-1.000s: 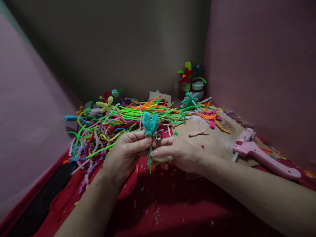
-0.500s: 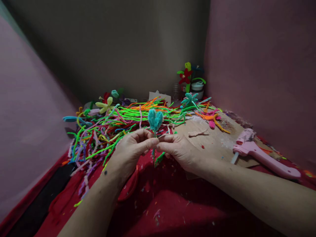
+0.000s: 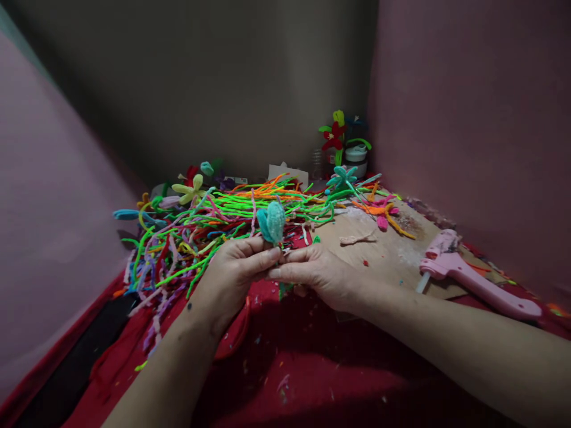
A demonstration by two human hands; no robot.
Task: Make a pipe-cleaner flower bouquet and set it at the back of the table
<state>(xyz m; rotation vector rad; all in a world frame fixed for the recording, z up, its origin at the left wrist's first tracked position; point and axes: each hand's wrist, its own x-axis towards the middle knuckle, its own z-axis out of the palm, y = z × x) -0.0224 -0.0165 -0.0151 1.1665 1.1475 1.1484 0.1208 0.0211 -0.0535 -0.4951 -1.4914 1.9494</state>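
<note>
A teal pipe-cleaner flower (image 3: 272,222) stands upright between my hands, its petals looped together like a bud. My left hand (image 3: 243,264) pinches it just below the petals with thumb and forefinger. Close against it, my right hand (image 3: 319,270) has thumb and fingers pressed together at the flower's stem, which the fingers mostly hide. Under my left wrist, a red curved handle (image 3: 241,333) shows in part on the red cloth.
Piled pipe cleaners (image 3: 232,208) in many colours lie beyond my hands. A pink glue gun (image 3: 473,276) rests at the right on a brown board (image 3: 388,261). Finished flowers (image 3: 191,189) stand at the back. A black flat object (image 3: 84,351) lies left on the red cloth (image 3: 303,368).
The teal flower has turned, so its petals now overlap instead of forming a heart shape. My right thumb has shifted slightly left and lower along the stem.
</note>
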